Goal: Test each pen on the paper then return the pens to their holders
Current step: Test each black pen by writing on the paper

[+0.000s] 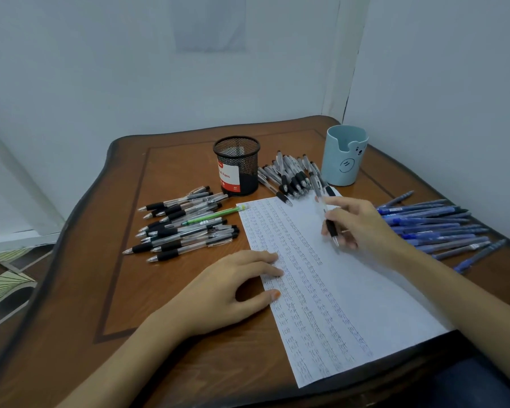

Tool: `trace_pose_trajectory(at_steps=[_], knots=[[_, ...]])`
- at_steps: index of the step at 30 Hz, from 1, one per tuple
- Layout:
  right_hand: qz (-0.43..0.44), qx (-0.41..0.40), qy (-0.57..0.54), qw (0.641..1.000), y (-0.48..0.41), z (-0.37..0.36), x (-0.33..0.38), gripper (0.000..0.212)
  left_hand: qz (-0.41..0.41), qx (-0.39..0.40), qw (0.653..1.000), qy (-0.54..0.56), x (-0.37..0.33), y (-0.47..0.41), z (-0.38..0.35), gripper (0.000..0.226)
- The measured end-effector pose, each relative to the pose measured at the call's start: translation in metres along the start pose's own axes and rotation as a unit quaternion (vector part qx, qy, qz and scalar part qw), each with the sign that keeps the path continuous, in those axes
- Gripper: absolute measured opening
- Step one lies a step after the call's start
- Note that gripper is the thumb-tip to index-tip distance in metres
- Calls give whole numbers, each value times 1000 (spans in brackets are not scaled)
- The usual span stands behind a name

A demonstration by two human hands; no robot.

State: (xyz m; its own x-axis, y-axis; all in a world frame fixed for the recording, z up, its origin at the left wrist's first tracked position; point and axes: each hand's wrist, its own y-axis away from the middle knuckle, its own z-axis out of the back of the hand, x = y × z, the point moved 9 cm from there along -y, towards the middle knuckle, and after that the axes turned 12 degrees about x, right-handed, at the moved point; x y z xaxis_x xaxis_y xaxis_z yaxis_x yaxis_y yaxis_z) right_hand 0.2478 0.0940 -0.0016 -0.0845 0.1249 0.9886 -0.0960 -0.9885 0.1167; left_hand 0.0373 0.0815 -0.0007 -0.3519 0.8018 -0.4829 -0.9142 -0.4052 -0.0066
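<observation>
Step in hand: testing.
- Black pens (183,225): heaped left of the paper.
- Left hand (233,287): fingers flat, pressing the paper's (365,304) left edge.
- Holder (237,166): the pen's likely return, behind the paper.
- Right hand (362,228): fingers pinch a pen (331,228), its tip over the blank column, perhaps touching. Next move: write.
- Blue pens (436,228): crowd the worktop's (159,304) right edge; open room lies near-left.

Soft, cool, rather dim light falls evenly from above. The left hand (233,287) casts a faint, blurred shadow on the tabletop (165,290), whose wood shows a dull sheen. The wide lens bows the tabletop's edges. Focus is soft throughout; the right hand (362,226) and its pen (331,229) smear slightly.
</observation>
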Motion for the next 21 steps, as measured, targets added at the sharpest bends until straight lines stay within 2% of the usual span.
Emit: trace_pose_trajectory(at_steps=[2,6,9,13,18,21], knots=[[33,-18,85,996,-10,6,18,25,2,-1,1000,3,2,0,0,42],[79,-94,181,976,-36,26,53,20,11,-15,1000,-10,6,0,4,45],[90,-144,314,934,-59,32,72,20,12,-21,999,-32,7,0,6,44],[89,-157,427,886,-93,29,77,20,10,-16,999,-34,8,-1,5,43],[53,-146,513,844,-111,21,60,23,12,-12,999,-30,8,-1,5,41],[124,-189,538,812,-98,13,71,20,12,-7,999,-32,8,-1,6,40]])
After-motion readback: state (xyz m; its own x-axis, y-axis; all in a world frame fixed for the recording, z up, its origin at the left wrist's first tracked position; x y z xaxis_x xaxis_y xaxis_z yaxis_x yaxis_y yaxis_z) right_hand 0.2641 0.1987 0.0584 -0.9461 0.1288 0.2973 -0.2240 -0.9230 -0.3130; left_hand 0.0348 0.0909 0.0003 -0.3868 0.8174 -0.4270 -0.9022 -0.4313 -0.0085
